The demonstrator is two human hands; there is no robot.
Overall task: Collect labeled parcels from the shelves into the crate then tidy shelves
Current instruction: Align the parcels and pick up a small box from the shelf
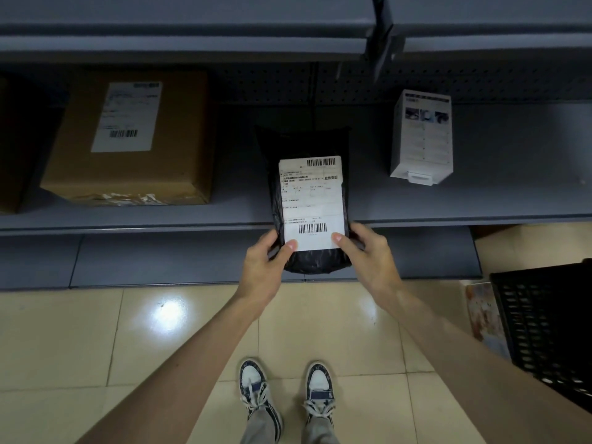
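Observation:
A black plastic parcel with a white barcode label lies on the grey shelf, its near end sticking out over the shelf's front edge. My left hand grips its near left corner, thumb on the label. My right hand grips the near right corner the same way. A brown cardboard box with a white label stands on the shelf to the left. A small white carton stands on the shelf to the right. The black crate sits on the floor at the right edge.
Another brown box is half cut off at the far left of the shelf. Upper shelves overhang above. A lower shelf ledge juts out below. A flat printed packet lies beside the crate. My feet stand on beige tiles.

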